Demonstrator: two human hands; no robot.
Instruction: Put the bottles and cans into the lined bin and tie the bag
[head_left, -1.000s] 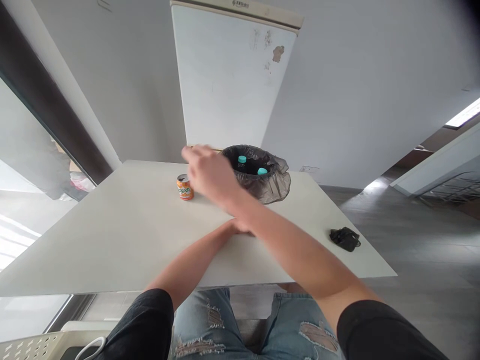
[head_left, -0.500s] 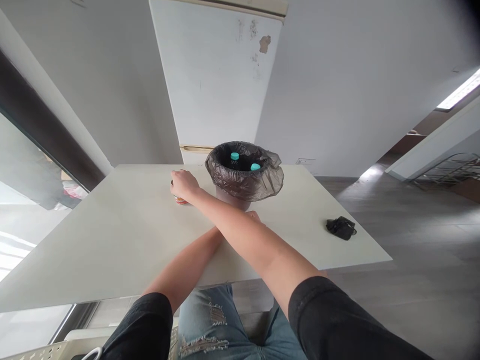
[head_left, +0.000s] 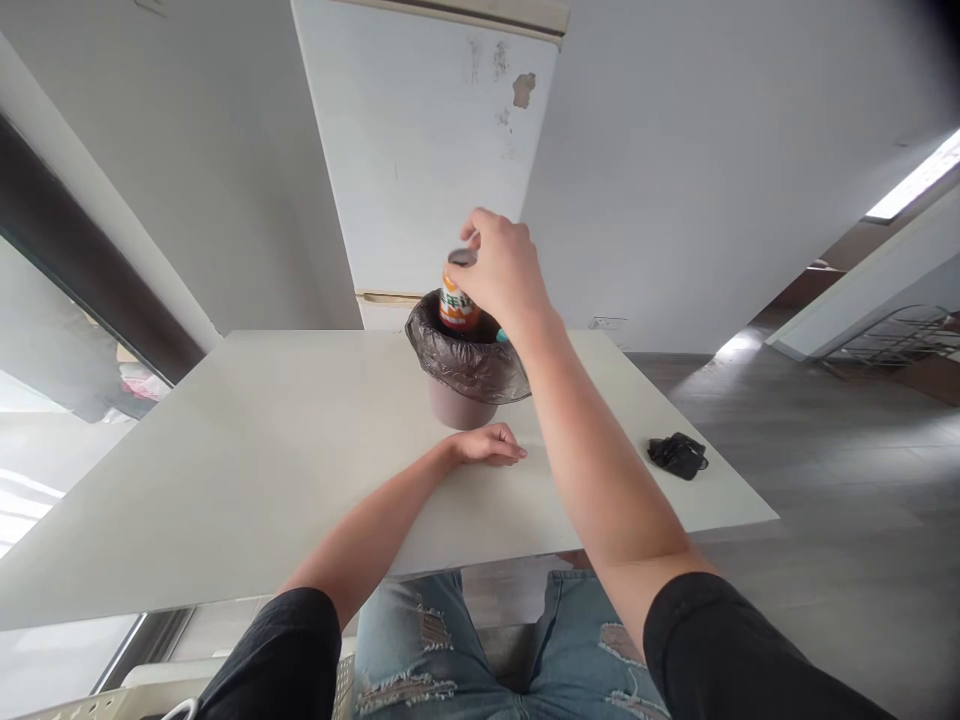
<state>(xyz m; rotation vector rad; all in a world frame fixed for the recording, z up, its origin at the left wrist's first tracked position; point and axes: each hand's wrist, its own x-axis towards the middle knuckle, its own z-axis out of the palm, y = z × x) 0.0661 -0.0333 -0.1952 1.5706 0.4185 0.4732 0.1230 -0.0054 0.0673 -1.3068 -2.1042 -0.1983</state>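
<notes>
A drink can (head_left: 456,305) with an orange, white and green label is at the mouth of the trash bin (head_left: 459,403), its lower part inside the rim. My right hand (head_left: 501,262) has it by the top, thumb on the near side and fingers curled over. A dark plastic bag (head_left: 480,372) lines the bin and folds over its edge. Inside, part of a teal bottle cap (head_left: 502,336) shows beside the can. My left hand (head_left: 489,444) rests on the table in front of the bin, fingers curled in, with nothing seen in it.
On the right side of the white table (head_left: 300,440) lies a crumpled black plastic bag (head_left: 678,456). A white refrigerator (head_left: 427,150) stands behind the table, close to the bin. My legs are under the table's front edge.
My right hand has carried the can from the table left of the bin, up and right, over the bin's opening. My forearms no longer cross. My left hand stays on the table.
</notes>
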